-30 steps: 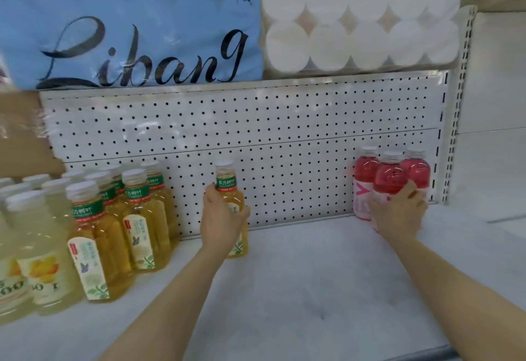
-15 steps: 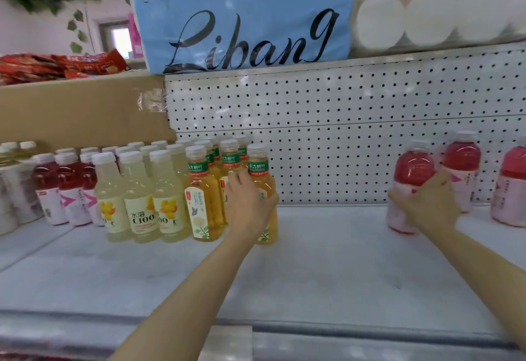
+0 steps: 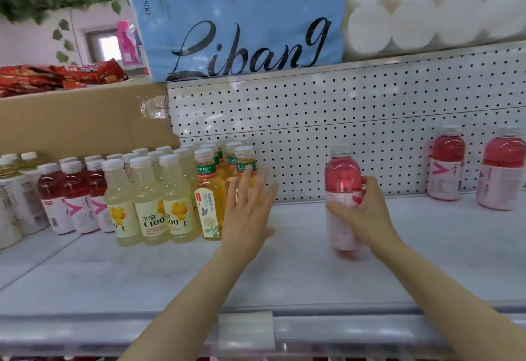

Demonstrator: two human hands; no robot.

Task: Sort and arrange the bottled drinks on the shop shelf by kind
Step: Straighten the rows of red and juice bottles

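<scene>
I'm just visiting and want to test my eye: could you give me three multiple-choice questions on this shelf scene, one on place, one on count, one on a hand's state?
1. Where does the big blue pack sit?
A. on the shelf above the drinks
B. among the bottles
C. on the floor

2. How many pink bottles stand apart at the far right?
A. none
B. two
C. five

3. What is the right hand doing?
A. hanging idle
B. pressing the shelf
C. gripping a pink bottle

Answers:
1 A, it rests above the pegboard.
2 B, one and another stand there.
3 C, its fingers wrap round the bottle, while the left hand is spread.
</scene>
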